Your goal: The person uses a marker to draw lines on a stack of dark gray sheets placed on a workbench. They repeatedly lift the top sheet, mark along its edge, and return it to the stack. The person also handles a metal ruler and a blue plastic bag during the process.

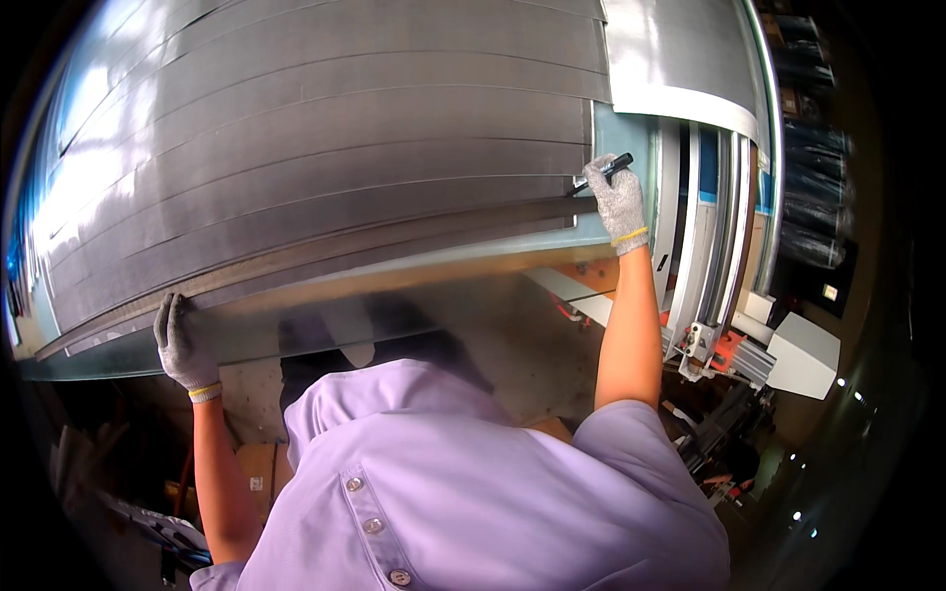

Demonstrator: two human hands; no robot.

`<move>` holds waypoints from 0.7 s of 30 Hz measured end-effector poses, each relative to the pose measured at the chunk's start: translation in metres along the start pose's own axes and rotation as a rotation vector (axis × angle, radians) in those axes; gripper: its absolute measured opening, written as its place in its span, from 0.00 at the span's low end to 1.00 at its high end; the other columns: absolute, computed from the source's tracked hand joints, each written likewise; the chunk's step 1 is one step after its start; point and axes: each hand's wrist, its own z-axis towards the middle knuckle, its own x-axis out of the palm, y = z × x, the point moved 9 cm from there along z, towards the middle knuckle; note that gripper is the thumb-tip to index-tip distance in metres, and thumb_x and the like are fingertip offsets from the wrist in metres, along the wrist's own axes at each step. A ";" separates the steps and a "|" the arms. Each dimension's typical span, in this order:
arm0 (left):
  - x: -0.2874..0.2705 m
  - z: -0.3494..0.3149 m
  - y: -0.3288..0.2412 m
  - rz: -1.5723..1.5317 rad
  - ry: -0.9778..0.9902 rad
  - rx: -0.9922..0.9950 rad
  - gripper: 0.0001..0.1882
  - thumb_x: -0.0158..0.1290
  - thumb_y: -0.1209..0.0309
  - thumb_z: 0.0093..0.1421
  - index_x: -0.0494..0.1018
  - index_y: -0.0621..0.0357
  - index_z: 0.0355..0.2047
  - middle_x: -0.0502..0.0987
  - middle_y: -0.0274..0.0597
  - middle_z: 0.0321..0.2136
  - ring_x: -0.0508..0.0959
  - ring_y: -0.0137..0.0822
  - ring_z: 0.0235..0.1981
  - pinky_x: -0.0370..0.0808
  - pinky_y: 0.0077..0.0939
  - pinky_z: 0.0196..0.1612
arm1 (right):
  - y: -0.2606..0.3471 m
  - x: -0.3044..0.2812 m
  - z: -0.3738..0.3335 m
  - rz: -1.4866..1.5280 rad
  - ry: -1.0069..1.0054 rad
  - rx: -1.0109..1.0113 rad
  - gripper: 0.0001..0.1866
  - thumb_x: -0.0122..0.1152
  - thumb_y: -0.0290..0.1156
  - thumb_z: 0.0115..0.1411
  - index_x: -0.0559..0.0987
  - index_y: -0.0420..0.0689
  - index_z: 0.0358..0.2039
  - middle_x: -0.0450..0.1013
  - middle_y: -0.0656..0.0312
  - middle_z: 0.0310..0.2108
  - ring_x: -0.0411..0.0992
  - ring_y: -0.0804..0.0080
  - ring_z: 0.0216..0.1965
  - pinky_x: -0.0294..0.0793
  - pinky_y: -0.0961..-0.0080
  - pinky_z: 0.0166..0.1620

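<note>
Long dark grey strips [374, 118] lie side by side across a wide glass-topped table [611, 133]. My right hand [619, 205], in a pale knit glove with a yellow cuff, pinches a black marker pen [620, 164]. The pen slants down to the left, its tip at the right end of the near strips. At the table's near left edge, my left hand [185, 352] wears a matching glove. Its fingers stretch forward and rest on the nearest narrow strip [325, 271]; what lies under the fingertips is hidden.
Metal rails [724, 227] run along the table's right side, with a white box-shaped housing [805, 355] at their near end. Plastic-wrapped dark rolls [813, 187] are stacked farther right. A cardboard box [258, 473] stands on the floor below my left arm.
</note>
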 end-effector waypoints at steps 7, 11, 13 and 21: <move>0.002 -0.003 0.007 -0.022 0.007 -0.025 0.17 0.53 0.86 0.60 0.78 0.64 0.49 0.78 0.50 0.50 0.80 0.44 0.50 0.79 0.32 0.53 | -0.012 -0.009 0.002 -0.015 -0.031 0.009 0.09 0.63 0.31 0.63 0.78 0.39 0.35 0.74 0.64 0.27 0.70 0.79 0.30 0.72 0.76 0.37; 0.000 -0.003 0.006 0.005 0.012 -0.019 0.17 0.53 0.86 0.60 0.78 0.64 0.49 0.78 0.50 0.50 0.80 0.44 0.50 0.79 0.32 0.53 | -0.013 -0.010 0.001 0.021 -0.044 0.012 0.08 0.63 0.31 0.63 0.78 0.39 0.34 0.74 0.65 0.27 0.69 0.79 0.30 0.72 0.77 0.37; 0.002 -0.004 0.009 -0.008 0.011 -0.020 0.17 0.53 0.86 0.60 0.78 0.64 0.49 0.78 0.50 0.50 0.80 0.44 0.50 0.79 0.32 0.53 | -0.019 -0.011 0.001 0.062 -0.044 0.027 0.08 0.63 0.31 0.63 0.77 0.39 0.34 0.74 0.65 0.27 0.70 0.79 0.30 0.72 0.77 0.38; 0.005 -0.003 0.011 -0.068 0.036 -0.046 0.17 0.52 0.88 0.60 0.77 0.67 0.49 0.75 0.50 0.51 0.79 0.43 0.51 0.80 0.31 0.53 | -0.022 -0.014 -0.002 0.105 -0.057 0.064 0.05 0.62 0.27 0.63 0.77 0.39 0.33 0.75 0.65 0.28 0.70 0.80 0.30 0.71 0.79 0.37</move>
